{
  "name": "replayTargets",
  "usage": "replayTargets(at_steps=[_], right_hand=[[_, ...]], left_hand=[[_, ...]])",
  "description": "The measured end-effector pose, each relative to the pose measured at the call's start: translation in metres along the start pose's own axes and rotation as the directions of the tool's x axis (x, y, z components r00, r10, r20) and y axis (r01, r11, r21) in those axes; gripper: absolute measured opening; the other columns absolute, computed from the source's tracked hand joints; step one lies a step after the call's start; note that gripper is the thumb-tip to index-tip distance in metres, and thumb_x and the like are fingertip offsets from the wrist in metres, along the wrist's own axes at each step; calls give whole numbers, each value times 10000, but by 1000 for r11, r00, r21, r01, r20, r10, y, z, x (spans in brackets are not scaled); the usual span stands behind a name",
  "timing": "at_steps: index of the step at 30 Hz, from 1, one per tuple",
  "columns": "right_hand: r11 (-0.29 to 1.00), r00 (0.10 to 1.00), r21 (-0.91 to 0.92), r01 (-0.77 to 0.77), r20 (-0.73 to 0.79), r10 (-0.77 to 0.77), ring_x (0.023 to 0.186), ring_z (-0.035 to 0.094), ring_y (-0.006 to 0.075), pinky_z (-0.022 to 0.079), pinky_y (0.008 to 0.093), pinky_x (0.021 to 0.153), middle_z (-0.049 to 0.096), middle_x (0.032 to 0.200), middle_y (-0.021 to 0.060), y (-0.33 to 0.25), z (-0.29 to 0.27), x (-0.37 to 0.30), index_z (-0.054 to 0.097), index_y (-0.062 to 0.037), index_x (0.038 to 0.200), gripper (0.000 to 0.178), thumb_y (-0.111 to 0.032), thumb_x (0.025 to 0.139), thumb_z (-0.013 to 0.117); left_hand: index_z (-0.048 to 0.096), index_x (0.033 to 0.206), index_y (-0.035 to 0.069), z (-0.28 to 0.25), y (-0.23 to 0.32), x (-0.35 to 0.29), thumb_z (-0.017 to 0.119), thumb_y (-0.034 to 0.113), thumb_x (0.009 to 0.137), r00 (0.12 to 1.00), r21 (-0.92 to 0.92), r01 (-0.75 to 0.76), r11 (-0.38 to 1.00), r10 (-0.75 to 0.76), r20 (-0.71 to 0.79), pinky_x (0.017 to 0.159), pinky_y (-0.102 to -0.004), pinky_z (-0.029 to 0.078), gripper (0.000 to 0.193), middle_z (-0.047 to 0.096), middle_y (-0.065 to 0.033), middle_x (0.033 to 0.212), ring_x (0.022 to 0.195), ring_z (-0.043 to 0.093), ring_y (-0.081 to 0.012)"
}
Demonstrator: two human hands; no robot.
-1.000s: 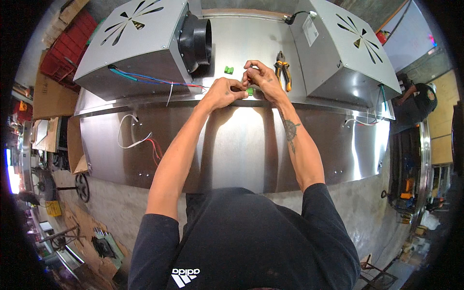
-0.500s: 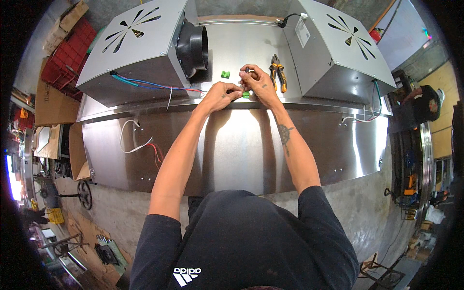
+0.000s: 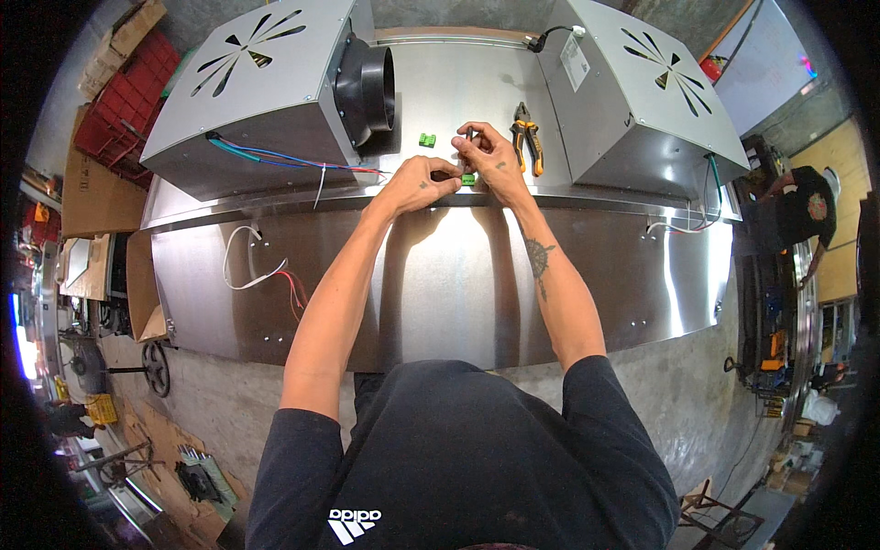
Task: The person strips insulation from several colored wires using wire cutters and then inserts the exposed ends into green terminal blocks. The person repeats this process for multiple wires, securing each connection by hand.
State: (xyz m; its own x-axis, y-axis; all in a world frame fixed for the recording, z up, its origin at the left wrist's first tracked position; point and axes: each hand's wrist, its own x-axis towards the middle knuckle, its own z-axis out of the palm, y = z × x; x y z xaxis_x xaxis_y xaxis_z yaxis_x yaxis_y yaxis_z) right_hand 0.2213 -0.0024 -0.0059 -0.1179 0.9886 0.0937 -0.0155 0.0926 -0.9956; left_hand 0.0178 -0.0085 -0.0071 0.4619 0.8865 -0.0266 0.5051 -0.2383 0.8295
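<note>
Red crates (image 3: pixel 117 119), ribbed plastic, far left, w/ flat brown cardboard (image 3: pixel 92 197) below.
Left fan box (image 3: pixel 266 96): matte sheet steel, slotted star vent on top, black round duct collar facing right. Blue, red & white wires (image 3: pixel 284 161) trail from its side toward my left hand.
Steel hood (image 3: pixel 440 275): broad brushed stainless panel, smooth, mirror-ish; loose white & red wire loop (image 3: pixel 261 270) low on its left.
My left hand (image 3: pixel 423 181): fingers curled, tips pinched at the wire ends, right beside the green plug (image 3: pixel 467 180).
Spare plug (image 3: pixel 427 139): small green plastic block, lying apart just above.
My right hand (image 3: pixel 486 156): fingers pressed together; a thin dark item at the tips, can't tell what. Green plug sits between both hands on hood top.
Pliers (image 3: pixel 524 137): orange-black grips, steel nose, just right of right hand.
Right fan box (image 3: pixel 642 101): same steel, star vent, black cable on top.
</note>
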Motion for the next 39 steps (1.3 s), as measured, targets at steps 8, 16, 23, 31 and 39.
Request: replayTargets(at_steps=[8, 16, 23, 31, 39], right_hand=[[1000, 999, -18, 24, -37, -24, 676, 585, 77, 489, 264, 617, 621, 773, -4, 3, 2, 2, 713, -10, 1202, 326, -229, 989, 829], [986, 986, -129, 104, -116, -119, 790, 596, 91, 518, 269, 710, 646, 857, 14, -1, 4, -17, 707, -19, 1188, 292, -234, 1011, 795], [947, 923, -292, 130, -313, -224, 770, 585, 77, 509, 264, 693, 668, 892, 11, -21, 8, -75, 709, -26, 1095, 220, -209, 1014, 803], [942, 919, -335, -15, -376, -119, 818, 630, 97, 536, 278, 729, 661, 955, 42, -21, 13, -107, 601, 17, 1170, 289, -224, 1073, 730], [752, 945, -641, 151, -130, -301, 865, 691, 240, 577, 353, 776, 669, 1087, 161, -8, 24, -118, 623, 25, 1243, 207, -131, 1108, 603]], left_hand=[[804, 1219, -13, 0, 2, 0, 829, 326, 912, 1000, -9, -5, 1000, 4, -19, 973, -422, 573, 459, 810, -222, 1121, 1017, 773, -293], [777, 1143, 44, 6, 20, -13, 835, 367, 896, 996, 79, 8, 997, -1, -88, 969, -413, 561, 410, 794, -154, 1111, 1070, 756, -300], [695, 1283, 78, 11, 22, -22, 853, 209, 898, 990, -93, -80, 992, 69, -123, 984, -364, 582, 436, 773, -84, 1196, 1081, 752, -216], [749, 1298, 117, 12, 20, -22, 829, 162, 909, 988, -53, -113, 992, 106, -110, 959, -344, 590, 399, 739, -48, 1291, 1094, 753, -197], [744, 1260, 84, 12, 17, -23, 825, 138, 902, 975, -46, -165, 985, 156, -158, 969, -337, 593, 371, 720, -61, 1287, 1150, 750, -214]])
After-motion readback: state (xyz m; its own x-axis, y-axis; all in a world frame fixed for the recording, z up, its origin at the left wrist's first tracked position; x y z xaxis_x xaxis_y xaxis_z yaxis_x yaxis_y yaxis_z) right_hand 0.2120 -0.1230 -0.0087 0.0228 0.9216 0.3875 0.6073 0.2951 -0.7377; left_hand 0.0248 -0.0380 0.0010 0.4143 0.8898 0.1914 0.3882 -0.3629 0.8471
